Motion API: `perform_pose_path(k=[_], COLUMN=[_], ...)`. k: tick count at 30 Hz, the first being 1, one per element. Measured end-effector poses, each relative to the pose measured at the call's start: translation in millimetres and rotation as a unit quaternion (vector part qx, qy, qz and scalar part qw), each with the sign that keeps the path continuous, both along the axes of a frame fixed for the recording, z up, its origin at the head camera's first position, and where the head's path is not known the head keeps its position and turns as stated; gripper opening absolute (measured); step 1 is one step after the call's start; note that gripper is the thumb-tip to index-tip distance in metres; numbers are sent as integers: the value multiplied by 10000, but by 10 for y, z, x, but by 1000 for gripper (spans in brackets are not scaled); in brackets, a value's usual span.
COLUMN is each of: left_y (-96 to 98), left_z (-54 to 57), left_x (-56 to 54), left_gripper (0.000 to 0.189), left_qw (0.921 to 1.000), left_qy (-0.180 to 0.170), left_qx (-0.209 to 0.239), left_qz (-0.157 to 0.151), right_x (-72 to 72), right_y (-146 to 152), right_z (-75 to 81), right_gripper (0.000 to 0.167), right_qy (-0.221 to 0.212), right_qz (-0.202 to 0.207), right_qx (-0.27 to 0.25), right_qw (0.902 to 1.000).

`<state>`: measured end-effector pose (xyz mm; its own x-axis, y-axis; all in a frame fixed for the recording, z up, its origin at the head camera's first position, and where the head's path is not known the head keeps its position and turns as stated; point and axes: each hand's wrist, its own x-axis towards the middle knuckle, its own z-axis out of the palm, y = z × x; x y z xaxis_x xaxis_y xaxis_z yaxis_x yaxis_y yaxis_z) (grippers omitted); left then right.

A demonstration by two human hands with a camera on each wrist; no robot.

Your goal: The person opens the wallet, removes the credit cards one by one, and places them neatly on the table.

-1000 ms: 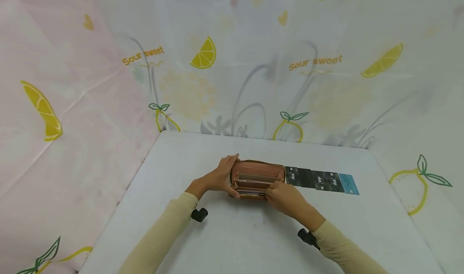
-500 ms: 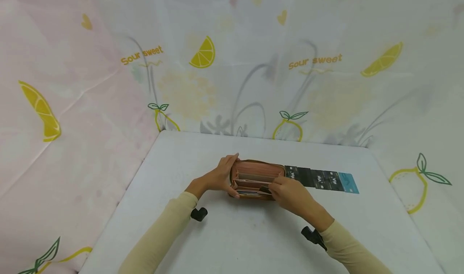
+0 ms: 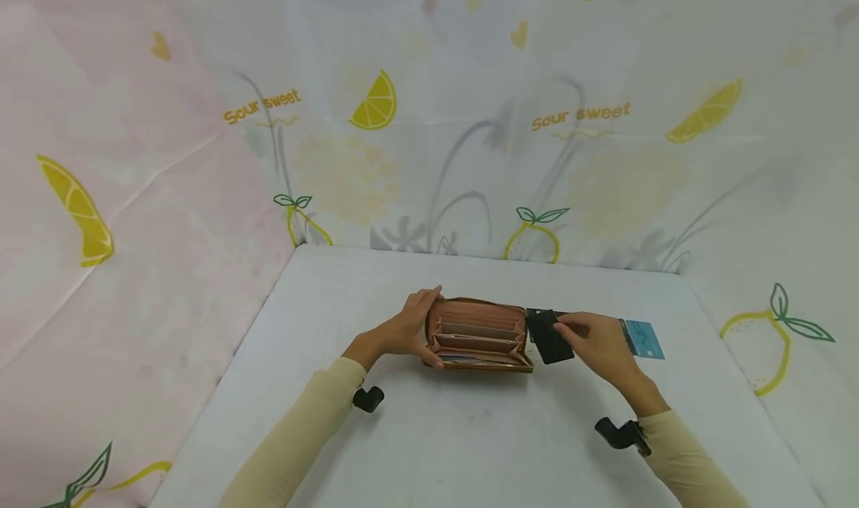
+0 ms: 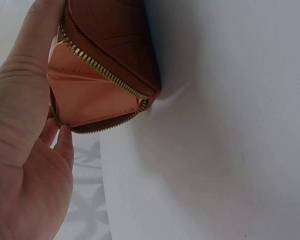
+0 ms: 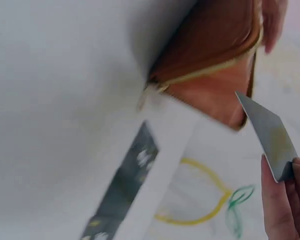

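A brown zip-around wallet (image 3: 478,311) stands unzipped on the white table, its pinkish inner compartments facing up. My left hand (image 3: 401,330) grips the wallet's left end, thumb at the front and fingers at the back; the left wrist view shows its brass zip teeth and side gusset (image 4: 100,97). Just off the wallet's right end, my right hand (image 3: 604,350) pinches a black card (image 3: 554,344) by its upper edge, between thumb and fingers. That card looks grey and tilted in the right wrist view. Inside the wallet's front pocket, edges of more cards (image 3: 463,359) show.
To the right of the wallet lies a row of black cards (image 5: 124,187), largely hidden by my right hand in the head view. A light blue card (image 3: 644,339) ends the row. Lemon-print cloth (image 3: 429,157) walls the table's back and sides.
My right hand has drawn the black card out of the wallet's front pocket and moved right with it, over the row's left part. The left hand and wallet stay in place.
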<state>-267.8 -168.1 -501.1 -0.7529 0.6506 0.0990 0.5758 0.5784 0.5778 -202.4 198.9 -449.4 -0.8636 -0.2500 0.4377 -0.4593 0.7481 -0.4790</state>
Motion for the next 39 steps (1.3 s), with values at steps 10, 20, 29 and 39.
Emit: perform_pose_path(k=[10, 20, 29, 39], left_y=[-3, 10, 2, 11], left_z=[-20, -18, -40, -45], left_x=[-10, -16, -20, -22], left_gripper=[144, 144, 144, 144], left_qw=[10000, 10000, 9999, 9999], left_qy=[11, 85, 94, 119], left_qx=[56, 30, 45, -7], left_qz=[33, 35, 31, 40], right_x=[85, 118, 195, 207], right_y=[614, 1217, 1718, 1864], right_z=[-103, -302, -448, -548], right_gripper=[22, 37, 48, 65], right_qy=[-969, -1938, -2844, -3552], right_qz=[-935, -1629, -2272, -2564], right_qx=[-74, -5, -227, -883], right_qw=[9909, 9674, 9311, 8946])
